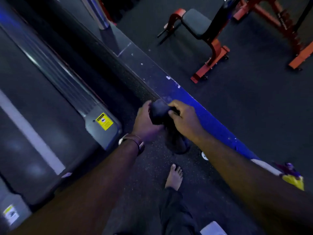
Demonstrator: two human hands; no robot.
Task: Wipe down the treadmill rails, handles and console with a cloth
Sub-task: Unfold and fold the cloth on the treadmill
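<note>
A dark cloth is bunched between both hands in the middle of the view, its tail hanging down below them. My left hand, with a brown watch strap on the wrist, grips the cloth's left side. My right hand pinches its upper right part. The treadmill lies to the left: its dark belt, a grey ribbed side rail and a grey end cap with a yellow warning sticker. Both hands are to the right of the rail end, apart from it. No console or handles are in view.
A blue-lit floor strip runs diagonally behind the hands. An orange-framed bench with a dark pad stands at the back right. My bare foot is on the speckled floor. A yellow and purple object lies at the right.
</note>
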